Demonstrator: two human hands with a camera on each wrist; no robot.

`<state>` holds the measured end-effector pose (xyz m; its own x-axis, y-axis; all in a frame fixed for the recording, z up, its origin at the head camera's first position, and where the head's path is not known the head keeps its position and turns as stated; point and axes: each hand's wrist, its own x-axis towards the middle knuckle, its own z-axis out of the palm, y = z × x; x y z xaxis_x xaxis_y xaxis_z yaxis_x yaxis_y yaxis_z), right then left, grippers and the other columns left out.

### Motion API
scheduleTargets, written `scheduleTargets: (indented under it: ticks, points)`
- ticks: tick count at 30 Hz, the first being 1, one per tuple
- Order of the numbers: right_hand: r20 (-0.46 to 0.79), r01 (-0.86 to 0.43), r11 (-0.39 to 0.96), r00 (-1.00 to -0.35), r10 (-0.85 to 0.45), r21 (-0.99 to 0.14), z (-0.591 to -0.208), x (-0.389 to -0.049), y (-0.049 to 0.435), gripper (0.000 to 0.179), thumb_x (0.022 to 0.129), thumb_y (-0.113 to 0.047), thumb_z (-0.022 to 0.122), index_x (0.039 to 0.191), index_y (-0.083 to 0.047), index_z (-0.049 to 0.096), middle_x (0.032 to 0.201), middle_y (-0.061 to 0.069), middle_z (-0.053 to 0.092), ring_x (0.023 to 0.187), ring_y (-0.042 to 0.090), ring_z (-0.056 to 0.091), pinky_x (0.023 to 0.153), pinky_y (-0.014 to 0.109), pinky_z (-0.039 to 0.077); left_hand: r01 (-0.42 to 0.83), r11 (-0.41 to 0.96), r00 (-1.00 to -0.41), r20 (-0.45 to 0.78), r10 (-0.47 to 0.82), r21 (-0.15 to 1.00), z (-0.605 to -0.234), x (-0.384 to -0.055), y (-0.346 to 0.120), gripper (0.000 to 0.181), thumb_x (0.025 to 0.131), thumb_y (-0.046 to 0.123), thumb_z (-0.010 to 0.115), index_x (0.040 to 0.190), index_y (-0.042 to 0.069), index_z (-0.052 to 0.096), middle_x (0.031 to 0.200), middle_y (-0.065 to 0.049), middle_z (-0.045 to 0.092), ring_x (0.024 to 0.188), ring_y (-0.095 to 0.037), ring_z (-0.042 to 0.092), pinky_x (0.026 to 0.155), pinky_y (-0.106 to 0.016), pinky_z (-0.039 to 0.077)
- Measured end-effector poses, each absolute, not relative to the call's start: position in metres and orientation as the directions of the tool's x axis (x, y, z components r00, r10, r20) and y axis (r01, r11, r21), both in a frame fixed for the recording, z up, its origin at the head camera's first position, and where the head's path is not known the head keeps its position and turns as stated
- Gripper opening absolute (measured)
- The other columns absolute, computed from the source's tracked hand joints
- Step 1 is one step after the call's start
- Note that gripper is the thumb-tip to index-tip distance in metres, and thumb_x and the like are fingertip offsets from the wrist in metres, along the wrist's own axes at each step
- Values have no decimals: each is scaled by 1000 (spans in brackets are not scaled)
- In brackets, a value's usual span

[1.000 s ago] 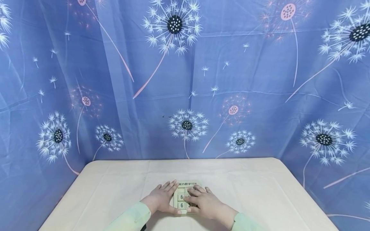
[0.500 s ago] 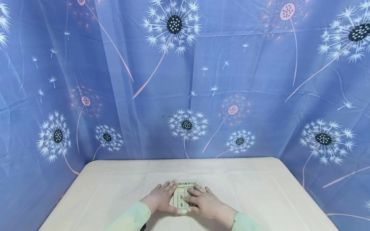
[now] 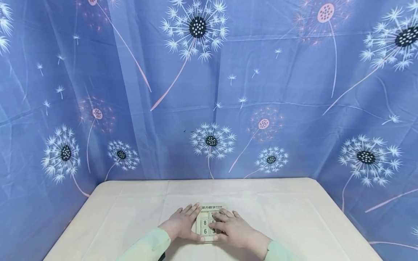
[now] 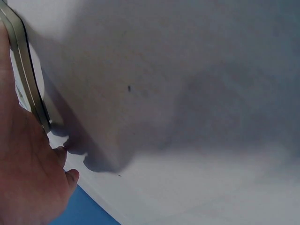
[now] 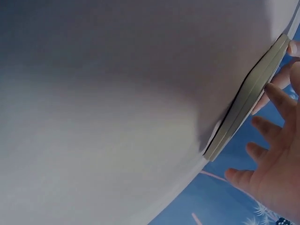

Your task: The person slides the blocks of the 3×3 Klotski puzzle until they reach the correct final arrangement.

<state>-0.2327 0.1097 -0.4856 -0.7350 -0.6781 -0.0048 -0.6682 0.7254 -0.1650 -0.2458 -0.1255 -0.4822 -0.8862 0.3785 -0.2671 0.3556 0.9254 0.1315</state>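
A pale green number sliding puzzle (image 3: pixel 211 207) lies on the table between both hands. Its numbered tiles include an 8 (image 3: pixel 205 223) and a 6 (image 3: pixel 205 231), and the top-left slot holds no tile. My left hand (image 3: pixel 184 225) rests against the left edge, fingers stretched toward the far corner and thumb at the near corner. The right hand (image 3: pixel 237 232) spreads over the right side, fingertips at the tiles, thumb at the near edge; it hides the right column. In the right wrist view, the puzzle's side (image 5: pixel 246 101) shows beside the spread fingers.
A cream-coloured cloth covers the table (image 3: pixel 147 203), which has rounded far corners. Blue curtains (image 3: pixel 183 152) with a dandelion pattern stand at the back and on both sides.
The right hand has shifted slightly right, showing more of the 7, 5 and 2 tiles. My left hand and the puzzle frame have stayed in place.
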Motion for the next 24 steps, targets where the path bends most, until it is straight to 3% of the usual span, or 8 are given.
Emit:
scheduleTargets:
  ticks: [9,24]
  points:
    - [12,-660,726,-742,-671,-194,-487,-242,124,57,97,-57,57,145,-26,59,157,8,51,149,41,42,115,71,39,350,927,-888,-269,374,134,-482,-247,-125,109,80,74,71,162,14,31,172,-1,26,158,-28,30,130,-51,29]
    - [40,-633,746,-767,-640,-205,-488,-251,127,53,98,-51,60,142,-20,62,154,12,54,147,44,44,112,76,38,332,931,-887,-287,362,152,-483,-249,-124,110,79,75,71,162,15,30,173,0,25,159,-28,29,130,-51,28]
